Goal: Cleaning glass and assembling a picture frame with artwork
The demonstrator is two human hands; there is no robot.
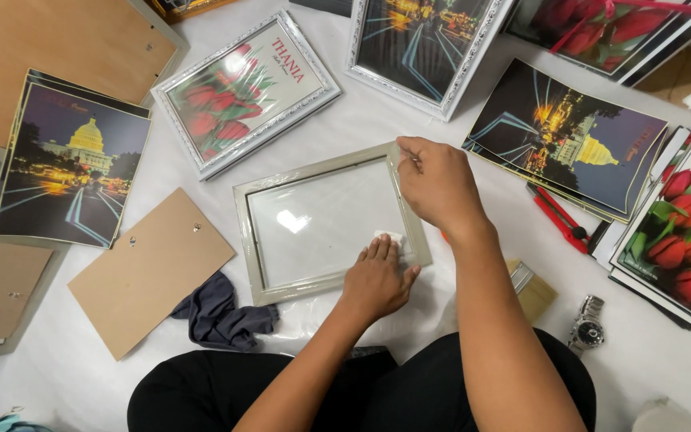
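Now the left hand (377,280) lies flat, fingers together, on the lower right part of a pale grey picture frame (249,240), and under its fingertips it presses a small white pad (389,237) against the glass (321,224). The right hand (437,188) rests on the upper right corner of the same frame, with the fingers bent and pinched at the edge; what they pinch is too small to tell. This frame lies flat in the middle of a white sheet (345,120), directly in front of the person's black-clothed legs (201,392), and a clear wrapping seems to cover its border. Just left of the frame lies a brown backing board (149,272), and a dark grey cloth (217,316) is crumpled near the lower left corner of the frame. Above it stands a silver frame with red tulips (245,92), and beside this one another silver frame with a night city picture (421,44). To the far left lies a print of a lit domed building (69,172). At the right are a similar night print (565,140), a red cutter (561,220), tulip prints (681,232) and a metal wristwatch (587,324).
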